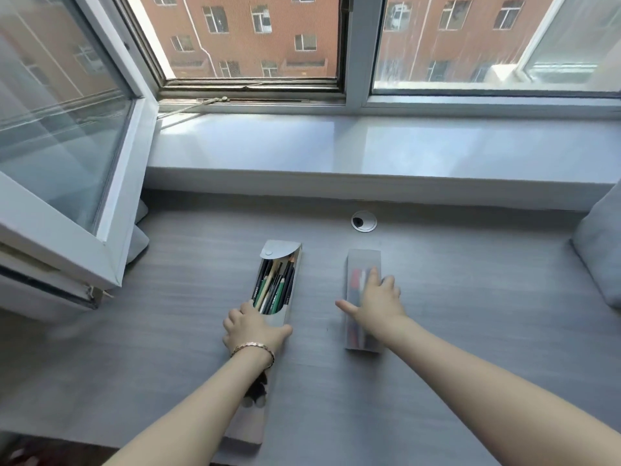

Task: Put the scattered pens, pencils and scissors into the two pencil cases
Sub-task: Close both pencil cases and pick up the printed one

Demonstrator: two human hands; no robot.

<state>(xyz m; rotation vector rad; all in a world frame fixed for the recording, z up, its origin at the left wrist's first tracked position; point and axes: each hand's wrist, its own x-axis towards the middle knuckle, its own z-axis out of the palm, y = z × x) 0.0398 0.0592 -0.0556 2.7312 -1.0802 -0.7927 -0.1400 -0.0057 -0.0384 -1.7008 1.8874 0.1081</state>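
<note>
Left hand [253,327] is gripping the open pencil case [280,252] | right hand [379,302] is pressing flat on the frosted pencil case [364,260] | looking nearly done

Daylight enters through the window [255,38] ahead; illumination is bright and even. The windowsill [369,142] carries a pale sheen. Shadows on the desk [470,297] are soft. The right hand [376,297] shows slight blur. Wide-angle distortion bends frame edges.
</note>
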